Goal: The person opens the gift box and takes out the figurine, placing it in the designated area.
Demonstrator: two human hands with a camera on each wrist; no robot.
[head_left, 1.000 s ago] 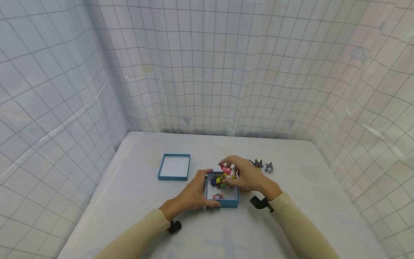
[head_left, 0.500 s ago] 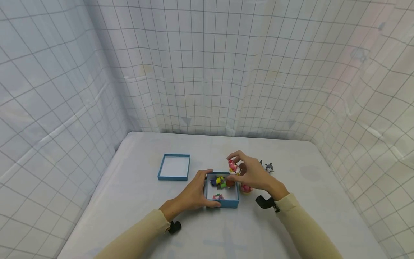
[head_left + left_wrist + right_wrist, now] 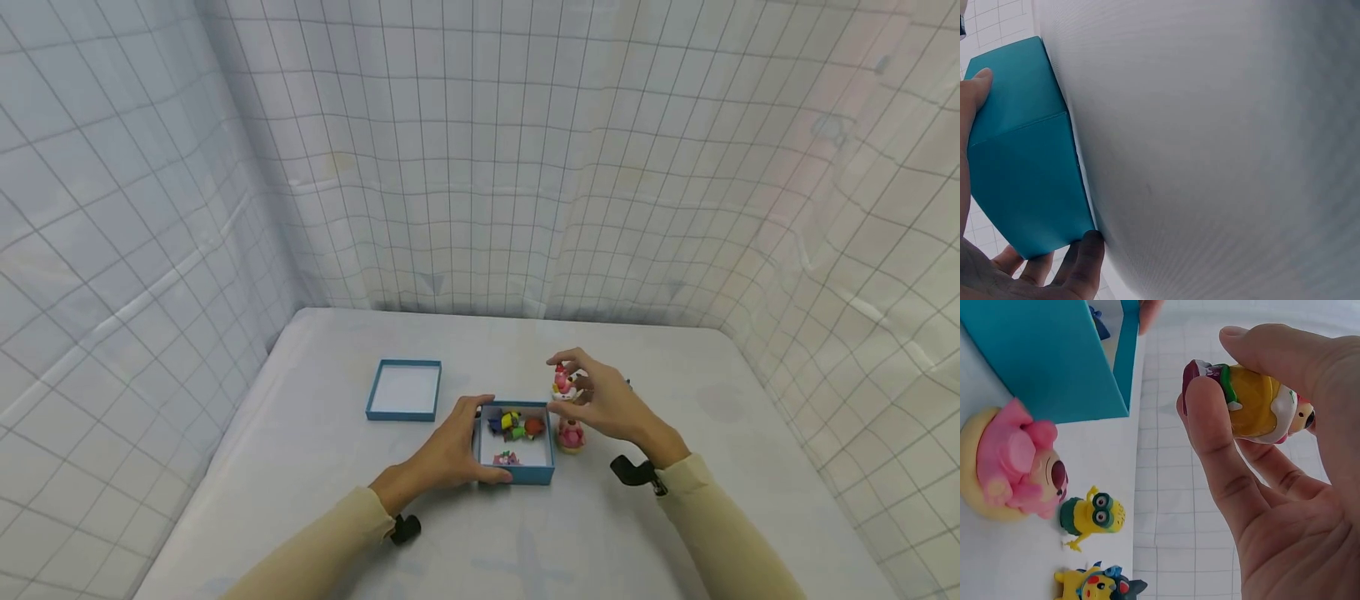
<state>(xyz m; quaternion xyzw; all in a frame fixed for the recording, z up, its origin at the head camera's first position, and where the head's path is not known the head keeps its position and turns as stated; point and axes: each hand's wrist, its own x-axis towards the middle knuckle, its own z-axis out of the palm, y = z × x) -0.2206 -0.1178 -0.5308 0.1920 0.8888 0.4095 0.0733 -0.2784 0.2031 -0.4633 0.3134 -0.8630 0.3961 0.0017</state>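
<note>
My left hand (image 3: 450, 450) grips the left side of an open-topped blue box (image 3: 531, 475); thumb and fingers span its wall in the left wrist view. Several small figurines lie inside, among them a yellow-and-blue one (image 3: 510, 419), a brown-red one (image 3: 533, 427) and a pink one (image 3: 506, 457). Off the box's right edge, my right hand (image 3: 618, 408) holds up a toy figurine (image 3: 1250, 406) with a yellow body, a white collar and a red-and-green part, pinched between thumb and fingers. Just below that hand sits a pink bear figurine (image 3: 1019, 453) on a cream round base, close beside the box.
A shallow blue tray or lid (image 3: 402, 415) with a white inside lies left of the box. In the right wrist view, a one-piece yellow minion figurine (image 3: 1099, 515) and a yellow Pikachu-like figurine (image 3: 1088, 584) stand beyond the bear. Gridded curtains (image 3: 480, 167) enclose the table.
My right hand has moved right from over the box, carrying the figurine. The pink bear has come into view, while the dark figurines behind are now mostly hidden. My left hand stays put.
</note>
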